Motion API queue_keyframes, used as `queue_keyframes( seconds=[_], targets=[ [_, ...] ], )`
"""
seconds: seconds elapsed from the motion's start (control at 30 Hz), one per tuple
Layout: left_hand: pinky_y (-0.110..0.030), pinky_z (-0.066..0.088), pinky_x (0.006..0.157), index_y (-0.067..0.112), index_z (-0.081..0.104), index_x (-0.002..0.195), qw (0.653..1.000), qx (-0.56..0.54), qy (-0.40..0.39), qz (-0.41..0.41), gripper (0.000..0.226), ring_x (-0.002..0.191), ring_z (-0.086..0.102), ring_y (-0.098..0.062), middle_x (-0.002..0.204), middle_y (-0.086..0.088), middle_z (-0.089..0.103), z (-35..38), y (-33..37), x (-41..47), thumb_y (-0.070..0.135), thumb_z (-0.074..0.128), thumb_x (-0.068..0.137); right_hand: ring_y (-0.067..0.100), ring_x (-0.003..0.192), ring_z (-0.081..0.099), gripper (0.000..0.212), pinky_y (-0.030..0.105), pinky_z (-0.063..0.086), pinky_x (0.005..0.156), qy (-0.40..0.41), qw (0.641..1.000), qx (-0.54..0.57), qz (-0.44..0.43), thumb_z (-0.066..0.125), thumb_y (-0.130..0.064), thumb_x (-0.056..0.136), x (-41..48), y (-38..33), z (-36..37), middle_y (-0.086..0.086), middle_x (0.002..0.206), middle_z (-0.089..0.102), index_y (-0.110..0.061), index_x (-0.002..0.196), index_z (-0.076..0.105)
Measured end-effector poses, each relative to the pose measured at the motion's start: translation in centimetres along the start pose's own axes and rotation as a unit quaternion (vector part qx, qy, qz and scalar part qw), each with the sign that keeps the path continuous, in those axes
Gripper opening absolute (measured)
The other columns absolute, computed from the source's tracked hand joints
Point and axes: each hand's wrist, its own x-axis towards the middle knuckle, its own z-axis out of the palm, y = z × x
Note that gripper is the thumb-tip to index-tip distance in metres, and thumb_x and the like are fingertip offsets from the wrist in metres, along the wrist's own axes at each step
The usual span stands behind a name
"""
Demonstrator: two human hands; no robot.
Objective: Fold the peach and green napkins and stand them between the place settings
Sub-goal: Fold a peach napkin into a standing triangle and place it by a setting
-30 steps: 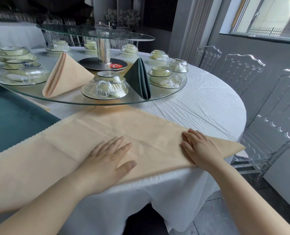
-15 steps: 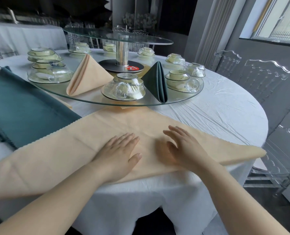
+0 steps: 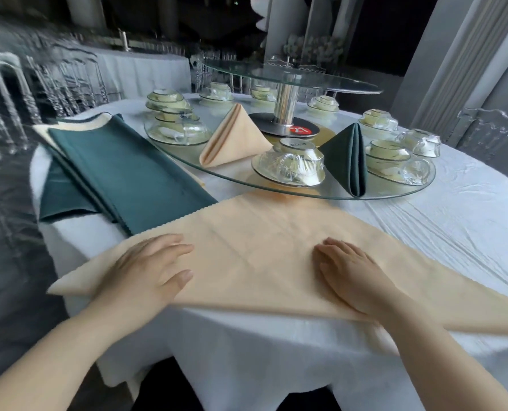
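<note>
Head view: left grip (image 3: 146,271) and right grip (image 3: 350,277) lie flat, fingers straight, on peach napkin (image 3: 261,232).

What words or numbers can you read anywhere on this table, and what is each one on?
"21": white digits on a red round tag lying on the dark base of the turntable stand.
Dark print on the top of the wrapped bowl at the front of the glass turntable: too blurred to read.
No other text can be read.
</note>
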Motion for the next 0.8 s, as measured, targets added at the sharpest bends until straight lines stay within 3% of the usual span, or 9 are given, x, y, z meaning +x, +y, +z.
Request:
queue_keyframes(
  seconds=[0.1, 0.17, 0.33, 0.43, 0.5, 0.57, 0.67, 0.73, 0.8],
  targets=[
    [-0.027, 0.021, 0.105, 0.014, 0.055, 0.123, 0.983, -0.032, 0.143, -0.107, 0.046, 0.127, 0.035, -0.017, 0.134, 0.007, 0.040, -1.6, -2.8, -1.9, 0.032, 0.064, 0.082, 0.012, 0.140, 0.017, 0.045, 0.025, 0.010, 0.113, 0.016, 0.999, 0.012, -0.027, 0.029, -0.045, 0.092, 1.0, -2.2, -0.7, -0.006, 0.150, 0.026, -0.029, 0.132, 0.042],
    [-0.028, 0.024, 0.101, 0.011, 0.052, 0.126, 0.965, -0.047, 0.178, -0.188, 0.042, 0.127, 0.034, -0.021, 0.137, -0.004, 0.040, -2.4, -4.3, -2.6, 0.014, 0.062, 0.085, 0.012, 0.140, 0.016, 0.043, 0.022, 0.011, 0.111, 0.018, 0.997, 0.043, -0.062, 0.038, -0.034, 0.095, 1.9, -4.5, -0.8, -0.004, 0.152, 0.022, -0.026, 0.137, 0.035],
    [-0.037, 0.042, 0.091, 0.011, 0.055, 0.117, 0.901, -0.255, 0.093, -0.337, 0.031, 0.106, 0.052, -0.021, 0.116, -0.007, 0.055, -3.6, -7.6, -4.0, 0.025, 0.054, 0.090, 0.012, 0.141, 0.012, 0.051, 0.021, 0.006, 0.111, -0.016, 0.995, 0.041, -0.095, 0.033, -0.042, 0.095, 3.7, -8.0, 1.0, -0.005, 0.153, 0.017, -0.024, 0.142, 0.024],
    [-0.027, 0.046, 0.067, 0.007, 0.061, 0.093, 0.820, -0.441, 0.071, -0.357, 0.015, 0.077, 0.051, -0.015, 0.088, -0.008, 0.057, -4.3, -8.2, -4.5, 0.014, 0.048, 0.091, 0.010, 0.142, 0.006, 0.050, 0.021, 0.002, 0.112, -0.014, 0.996, 0.031, -0.085, 0.030, -0.041, 0.097, 3.8, -7.9, 1.5, -0.008, 0.154, 0.009, -0.028, 0.143, 0.019],
    [-0.017, 0.044, 0.048, 0.008, 0.060, 0.088, 0.801, -0.478, 0.086, -0.351, 0.012, 0.064, 0.047, -0.010, 0.077, -0.005, 0.051, -4.7, -8.7, -4.6, 0.008, 0.048, 0.090, 0.010, 0.142, 0.006, 0.050, 0.021, 0.001, 0.112, -0.017, 0.996, 0.028, -0.086, 0.029, -0.041, 0.097, 3.7, -7.9, 1.4, -0.009, 0.154, 0.008, -0.028, 0.143, 0.018],
    [-0.010, 0.039, 0.037, 0.007, 0.060, 0.089, 0.800, -0.478, 0.105, -0.348, 0.010, 0.048, 0.049, -0.003, 0.071, -0.004, 0.047, -5.2, -9.2, -4.3, 0.003, 0.050, 0.089, 0.010, 0.142, 0.006, 0.050, 0.021, 0.002, 0.112, -0.016, 0.996, 0.027, -0.084, 0.029, -0.041, 0.097, 3.7, -7.9, 1.4, -0.009, 0.154, 0.008, -0.029, 0.143, 0.018],
    [-0.009, 0.039, 0.035, 0.004, 0.059, 0.090, 0.817, -0.439, 0.144, -0.345, 0.011, 0.037, 0.047, 0.003, 0.068, -0.006, 0.047, -6.2, -9.6, -3.6, -0.003, 0.051, 0.088, 0.010, 0.142, 0.005, 0.050, 0.021, 0.002, 0.112, -0.015, 0.997, 0.023, -0.078, 0.029, -0.041, 0.097, 3.7, -7.9, 1.4, -0.009, 0.154, 0.009, -0.029, 0.143, 0.018],
    [-0.013, 0.046, 0.042, 0.002, 0.060, 0.104, 0.839, -0.387, 0.175, -0.341, 0.017, 0.051, 0.056, -0.004, 0.074, -0.011, 0.055, -6.5, -9.7, -3.2, 0.000, 0.053, 0.088, 0.009, 0.142, 0.005, 0.049, 0.021, 0.002, 0.112, -0.014, 0.997, 0.022, -0.075, 0.029, -0.041, 0.097, 3.6, -8.0, 1.4, -0.009, 0.154, 0.009, -0.029, 0.143, 0.018],
    [-0.022, 0.050, 0.066, 0.002, 0.059, 0.116, 0.885, -0.253, 0.232, -0.314, 0.027, 0.082, 0.058, -0.014, 0.100, -0.016, 0.064, -6.2, -9.2, -3.1, 0.011, 0.054, 0.091, 0.009, 0.142, 0.005, 0.049, 0.021, 0.002, 0.112, -0.013, 0.997, 0.025, -0.076, 0.029, -0.041, 0.097, 3.6, -8.0, 1.3, -0.009, 0.154, 0.009, -0.029, 0.143, 0.018]
  ],
)
